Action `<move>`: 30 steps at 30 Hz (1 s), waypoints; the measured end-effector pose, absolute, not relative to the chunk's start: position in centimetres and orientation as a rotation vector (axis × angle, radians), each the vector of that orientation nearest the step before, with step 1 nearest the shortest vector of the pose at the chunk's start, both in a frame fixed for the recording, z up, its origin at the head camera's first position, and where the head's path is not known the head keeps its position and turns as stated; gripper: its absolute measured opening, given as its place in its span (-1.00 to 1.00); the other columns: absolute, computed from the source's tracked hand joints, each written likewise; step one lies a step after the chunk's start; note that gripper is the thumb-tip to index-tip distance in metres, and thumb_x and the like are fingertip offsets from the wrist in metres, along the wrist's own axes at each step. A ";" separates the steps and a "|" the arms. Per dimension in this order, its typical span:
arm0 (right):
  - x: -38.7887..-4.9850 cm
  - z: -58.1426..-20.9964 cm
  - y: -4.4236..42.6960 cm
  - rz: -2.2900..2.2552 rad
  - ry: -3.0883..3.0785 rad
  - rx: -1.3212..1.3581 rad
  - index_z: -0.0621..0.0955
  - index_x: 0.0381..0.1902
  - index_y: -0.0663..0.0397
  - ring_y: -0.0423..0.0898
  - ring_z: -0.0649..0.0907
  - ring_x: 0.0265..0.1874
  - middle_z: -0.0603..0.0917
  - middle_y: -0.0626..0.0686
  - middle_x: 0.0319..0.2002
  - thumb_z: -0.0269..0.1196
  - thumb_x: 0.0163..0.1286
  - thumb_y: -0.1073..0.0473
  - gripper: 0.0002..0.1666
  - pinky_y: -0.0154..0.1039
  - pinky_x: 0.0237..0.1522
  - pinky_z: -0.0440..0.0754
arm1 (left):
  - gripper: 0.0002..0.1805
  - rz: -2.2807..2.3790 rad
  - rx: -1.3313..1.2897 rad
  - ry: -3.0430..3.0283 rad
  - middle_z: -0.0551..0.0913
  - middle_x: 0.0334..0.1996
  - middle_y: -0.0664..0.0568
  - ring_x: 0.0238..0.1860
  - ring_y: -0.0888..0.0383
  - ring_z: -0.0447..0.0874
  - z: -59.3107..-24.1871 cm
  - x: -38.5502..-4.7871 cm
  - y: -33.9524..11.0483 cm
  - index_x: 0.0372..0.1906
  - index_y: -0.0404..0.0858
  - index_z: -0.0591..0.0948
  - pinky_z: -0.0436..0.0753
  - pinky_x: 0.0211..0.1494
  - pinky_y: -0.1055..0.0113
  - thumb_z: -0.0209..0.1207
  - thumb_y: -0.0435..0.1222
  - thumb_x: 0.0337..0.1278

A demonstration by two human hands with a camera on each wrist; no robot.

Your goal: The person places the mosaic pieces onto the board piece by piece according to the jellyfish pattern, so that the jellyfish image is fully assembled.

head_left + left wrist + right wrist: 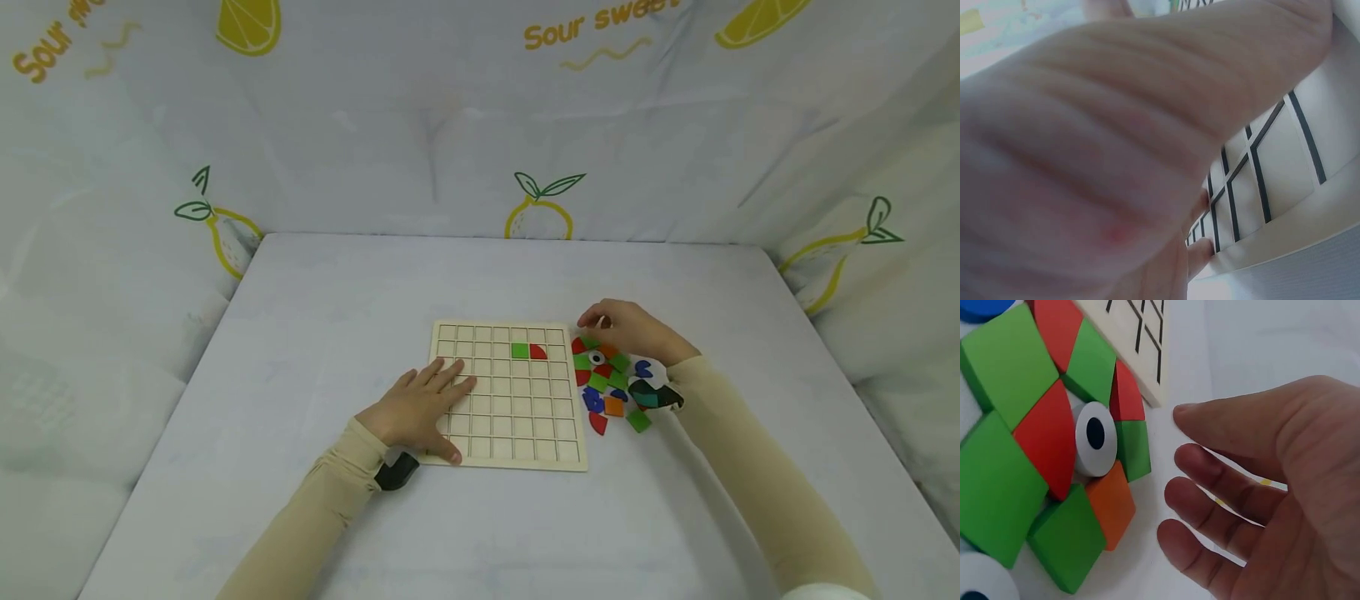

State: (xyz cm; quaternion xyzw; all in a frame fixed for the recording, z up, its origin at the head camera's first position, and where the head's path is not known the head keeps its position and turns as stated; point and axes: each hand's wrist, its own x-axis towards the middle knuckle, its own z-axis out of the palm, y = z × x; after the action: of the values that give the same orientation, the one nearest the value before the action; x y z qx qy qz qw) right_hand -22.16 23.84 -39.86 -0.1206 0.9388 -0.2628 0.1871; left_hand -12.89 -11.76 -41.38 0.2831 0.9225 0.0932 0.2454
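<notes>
head view: light is dim and even | soft shadow of the right sleeve (757, 475) lies on the table (637, 517), right of the grid board (513, 425) | left wrist view: left hand (1122, 144) before the grid board is blurred, pale glare up-left of the board | right wrist view: brighter, coloured pieces (1047, 437) beside the board are sharper

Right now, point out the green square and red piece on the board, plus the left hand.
Green square (520, 351), head view: middle of top face.
Red piece (537, 352), head view: middle of top face.
Left hand (417, 409), head view: back of hand.
</notes>
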 end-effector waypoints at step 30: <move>-22.5 -40.1 24.6 -0.682 2.681 -0.279 0.59 -0.02 0.20 0.03 0.57 -0.21 0.64 0.16 -0.16 0.27 0.42 0.15 -0.72 -0.25 -0.19 0.64 | 0.24 0.265 0.781 2.510 -0.21 0.68 0.06 0.69 -0.06 -0.33 -41.2 -12.9 -11.8 0.65 0.02 0.00 -0.06 0.67 -0.21 0.45 0.20 -0.06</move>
State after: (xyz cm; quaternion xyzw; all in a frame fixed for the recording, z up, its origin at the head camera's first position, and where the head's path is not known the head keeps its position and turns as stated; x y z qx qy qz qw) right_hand -22.48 24.62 -40.06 -0.0988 0.9485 -0.2413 0.1798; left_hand -12.87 -11.81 -41.24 0.2864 0.9205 0.0973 0.2474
